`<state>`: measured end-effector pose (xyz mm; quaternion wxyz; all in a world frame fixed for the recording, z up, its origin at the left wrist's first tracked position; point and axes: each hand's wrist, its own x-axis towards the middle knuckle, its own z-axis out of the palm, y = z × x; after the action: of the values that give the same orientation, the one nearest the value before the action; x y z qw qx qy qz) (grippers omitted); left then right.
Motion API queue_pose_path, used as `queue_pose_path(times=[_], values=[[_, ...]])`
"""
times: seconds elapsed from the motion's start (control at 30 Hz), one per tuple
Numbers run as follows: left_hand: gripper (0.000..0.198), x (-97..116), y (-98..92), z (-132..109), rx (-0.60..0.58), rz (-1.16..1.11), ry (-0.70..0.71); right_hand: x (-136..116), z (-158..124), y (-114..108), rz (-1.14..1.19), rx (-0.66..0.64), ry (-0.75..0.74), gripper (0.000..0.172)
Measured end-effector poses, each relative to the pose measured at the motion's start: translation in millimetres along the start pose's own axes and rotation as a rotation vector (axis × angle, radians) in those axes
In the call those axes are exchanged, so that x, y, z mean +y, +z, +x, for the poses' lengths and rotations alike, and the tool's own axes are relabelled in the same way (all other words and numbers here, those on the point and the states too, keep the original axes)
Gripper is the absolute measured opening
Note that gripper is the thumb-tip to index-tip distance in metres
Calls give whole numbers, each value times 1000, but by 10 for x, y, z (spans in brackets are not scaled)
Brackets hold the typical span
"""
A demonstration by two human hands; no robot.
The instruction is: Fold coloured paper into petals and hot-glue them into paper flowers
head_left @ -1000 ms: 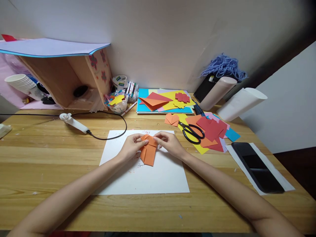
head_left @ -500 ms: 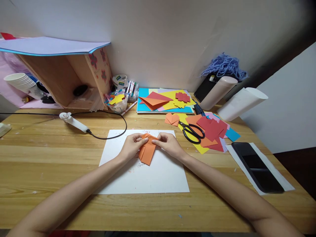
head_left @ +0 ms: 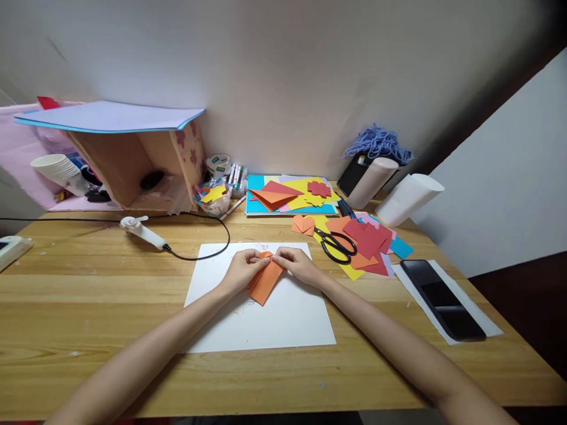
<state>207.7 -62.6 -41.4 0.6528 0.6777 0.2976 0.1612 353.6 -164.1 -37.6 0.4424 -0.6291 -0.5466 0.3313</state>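
Note:
A folded piece of orange paper (head_left: 266,284) is held above a white sheet (head_left: 292,324) that lies on the wooden table. My left hand (head_left: 243,270) pinches the paper's upper left edge, its thumb lying on top. At the upper right corner my right hand (head_left: 297,265) grips the same paper between thumb and fingers. Both thumbs sit close together near the top fold. The fingertips behind the paper are hidden. Beyond my right hand lies an orange folded paper heart (head_left: 303,224), beside black-handled scissors (head_left: 335,245).
Coloured paper scraps (head_left: 367,239) spread to the right, near a phone (head_left: 443,300). A white glue gun (head_left: 142,232) with a black cord lies left. Behind stand a cardboard box (head_left: 186,159), a tub of scraps (head_left: 215,205), stacked coloured paper (head_left: 254,203) and white rolls (head_left: 410,199).
My hands have drawn closer together at the top of the orange paper, whose lower end has swung slightly left. The whole view has shifted a little as the head camera moved.

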Motion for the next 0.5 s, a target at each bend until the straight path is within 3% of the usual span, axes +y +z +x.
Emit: queue_pose_path(times=[0.27,0.5], values=[[39,108,99,95,3,-22,25,39,-1,1,50,164,-28,39],[36,162,88,119,0,-22,47,24,4,-20,42,170,-19,41]])
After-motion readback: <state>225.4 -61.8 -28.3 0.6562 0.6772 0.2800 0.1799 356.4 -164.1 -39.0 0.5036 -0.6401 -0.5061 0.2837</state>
